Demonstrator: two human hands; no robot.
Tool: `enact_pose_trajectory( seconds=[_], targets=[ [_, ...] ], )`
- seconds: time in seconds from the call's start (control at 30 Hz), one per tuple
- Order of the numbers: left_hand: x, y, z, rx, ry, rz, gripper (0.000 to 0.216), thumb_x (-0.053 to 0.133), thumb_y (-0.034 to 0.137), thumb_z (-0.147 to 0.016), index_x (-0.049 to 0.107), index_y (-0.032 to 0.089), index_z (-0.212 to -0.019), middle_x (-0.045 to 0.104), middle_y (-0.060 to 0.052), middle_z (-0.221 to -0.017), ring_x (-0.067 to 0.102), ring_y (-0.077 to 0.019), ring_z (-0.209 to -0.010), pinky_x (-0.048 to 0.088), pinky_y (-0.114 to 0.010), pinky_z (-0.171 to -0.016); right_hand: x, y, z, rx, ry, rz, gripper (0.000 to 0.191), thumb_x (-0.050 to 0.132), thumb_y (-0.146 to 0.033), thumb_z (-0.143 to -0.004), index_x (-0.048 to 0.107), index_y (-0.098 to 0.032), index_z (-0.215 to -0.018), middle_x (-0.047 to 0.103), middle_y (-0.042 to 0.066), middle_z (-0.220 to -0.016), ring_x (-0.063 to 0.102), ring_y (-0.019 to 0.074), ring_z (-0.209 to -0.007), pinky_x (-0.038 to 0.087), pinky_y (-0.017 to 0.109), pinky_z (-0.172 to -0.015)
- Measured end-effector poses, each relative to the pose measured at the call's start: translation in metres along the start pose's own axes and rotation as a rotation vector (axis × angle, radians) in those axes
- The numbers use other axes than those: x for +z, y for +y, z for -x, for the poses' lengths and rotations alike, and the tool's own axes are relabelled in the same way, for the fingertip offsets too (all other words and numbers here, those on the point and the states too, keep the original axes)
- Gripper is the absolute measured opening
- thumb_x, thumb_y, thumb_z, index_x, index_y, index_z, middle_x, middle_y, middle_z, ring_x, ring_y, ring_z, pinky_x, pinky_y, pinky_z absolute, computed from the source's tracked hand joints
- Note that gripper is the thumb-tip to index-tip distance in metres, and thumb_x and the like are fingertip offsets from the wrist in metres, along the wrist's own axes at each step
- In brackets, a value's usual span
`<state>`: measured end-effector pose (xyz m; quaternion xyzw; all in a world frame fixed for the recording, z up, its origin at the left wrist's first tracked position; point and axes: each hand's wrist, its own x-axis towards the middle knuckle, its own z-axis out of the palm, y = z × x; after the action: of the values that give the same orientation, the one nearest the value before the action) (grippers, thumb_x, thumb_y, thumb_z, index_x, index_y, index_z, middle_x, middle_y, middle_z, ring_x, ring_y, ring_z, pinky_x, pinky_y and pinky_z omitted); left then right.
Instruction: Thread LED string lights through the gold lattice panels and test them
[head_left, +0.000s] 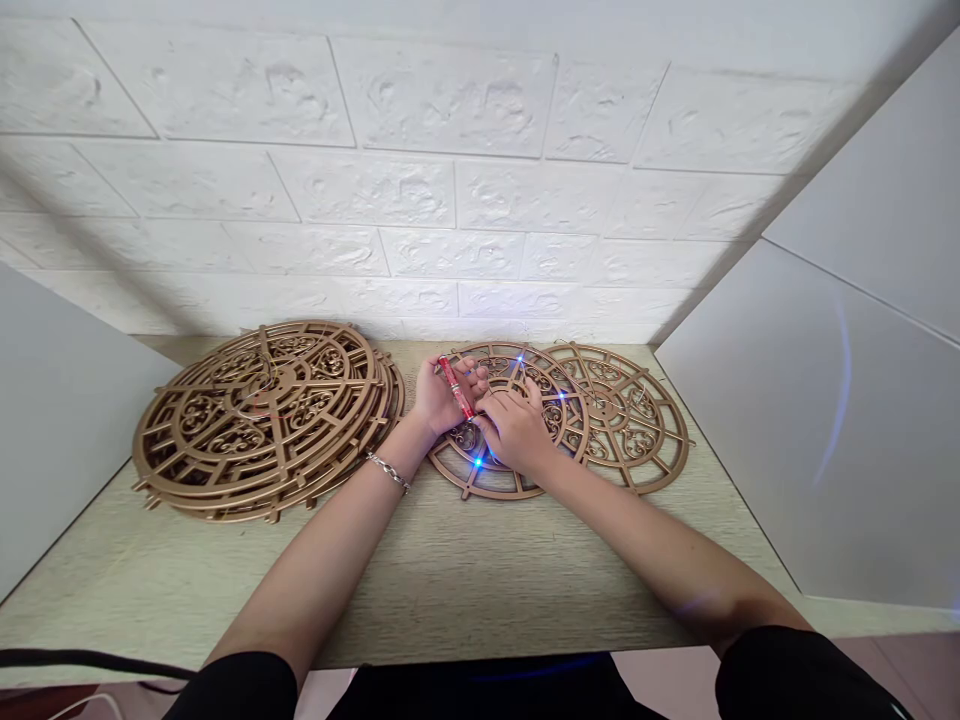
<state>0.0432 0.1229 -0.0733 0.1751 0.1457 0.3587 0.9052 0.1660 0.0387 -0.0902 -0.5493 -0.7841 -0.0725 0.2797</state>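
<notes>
Across the palm of my left hand (433, 395) lies a red battery pack (456, 387), slim and stick-shaped with a pale band at its middle. The left fingers curl loosely, and the thumb is against the pack. My right hand (517, 428) is closed at the pack's lower end; whatever its fingertips pinch is too small to make out. Beneath both hands a round bronze-coloured openwork panel (517, 492) with scrolls rests flat, partly hidden. Several blue lights (478, 462) glow on it.
To the left stands a stack of similar round panels (262, 420), thin wires on top. Another panel (637, 420) lies at the right, partly under the middle one. A white brick-pattern wall (412, 190) closes the back; grey side panels (825, 400) flank the table (450, 590).
</notes>
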Motion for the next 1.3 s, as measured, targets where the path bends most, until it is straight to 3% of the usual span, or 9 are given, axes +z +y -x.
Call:
enact_pose_trajectory(
  seconds=[0.2, 0.37, 0.53, 0.73, 1.0, 1.3],
  targets=[
    [-0.002, 0.003, 0.0, -0.056, 0.008, -0.043, 0.045, 0.029, 0.045, -0.078, 0.058, 0.012, -0.068, 0.059, -0.014, -0.07, 0.057, -0.0217, -0.061, 0.046, -0.032, -0.054, 0.002, 0.001, 0.0, -0.001, -0.002, 0.008, 0.017, 0.045, -0.028, -0.088, 0.057, -0.019, -0.079, 0.063, 0.002, -0.08, 0.053, 0.0172, -0.084, 0.009, 0.043, -0.102],
    [-0.005, 0.013, 0.002, -0.167, 0.011, -0.09, 0.051, 0.028, 0.048, -0.079, 0.061, 0.01, -0.075, 0.061, -0.015, -0.074, 0.06, -0.0249, -0.069, 0.048, -0.037, -0.06, 0.002, 0.003, 0.001, -0.004, 0.072, -0.017, 0.016, 0.045, -0.026, -0.088, 0.057, -0.02, -0.078, 0.063, 0.001, -0.083, 0.052, 0.0159, -0.085, 0.007, 0.042, -0.102],
    [-0.013, 0.022, 0.002, -0.337, -0.121, -0.119, 0.057, 0.026, 0.056, -0.077, 0.062, 0.011, -0.083, 0.063, -0.016, -0.085, 0.061, -0.0295, -0.077, 0.048, -0.049, -0.063, 0.005, 0.006, 0.001, 0.021, 0.099, -0.035, 0.016, 0.044, -0.025, -0.089, 0.057, -0.02, -0.081, 0.063, 0.0, -0.084, 0.052, 0.0152, -0.084, 0.007, 0.041, -0.101],
    [-0.02, 0.025, 0.0, -0.441, -0.262, -0.08, 0.055, 0.031, 0.055, -0.075, 0.061, 0.011, -0.09, 0.063, -0.016, -0.091, 0.06, -0.0298, -0.085, 0.049, -0.047, -0.068, 0.005, 0.006, 0.0, 0.033, 0.093, -0.022, 0.015, 0.044, -0.024, -0.089, 0.057, -0.021, -0.08, 0.063, 0.0, -0.081, 0.052, 0.0162, -0.084, 0.008, 0.042, -0.1],
    [-0.022, 0.025, -0.001, -0.439, -0.265, -0.082, 0.056, 0.033, 0.055, -0.074, 0.061, 0.01, -0.092, 0.063, -0.017, -0.093, 0.06, -0.0292, -0.083, 0.05, -0.044, -0.064, 0.005, 0.006, 0.0, 0.038, 0.065, -0.021, 0.016, 0.043, -0.023, -0.089, 0.057, -0.021, -0.081, 0.064, 0.0, -0.084, 0.053, 0.016, -0.086, 0.007, 0.042, -0.101],
    [-0.014, 0.023, 0.001, -0.331, -0.124, -0.15, 0.058, 0.024, 0.054, -0.078, 0.063, 0.011, -0.078, 0.064, -0.018, -0.083, 0.061, -0.03, -0.072, 0.05, -0.044, -0.052, 0.004, 0.007, -0.001, 0.038, 0.015, -0.047, 0.016, 0.043, -0.023, -0.089, 0.058, -0.021, -0.084, 0.064, 0.001, -0.087, 0.054, 0.0156, -0.089, 0.007, 0.042, -0.102]
  ],
)
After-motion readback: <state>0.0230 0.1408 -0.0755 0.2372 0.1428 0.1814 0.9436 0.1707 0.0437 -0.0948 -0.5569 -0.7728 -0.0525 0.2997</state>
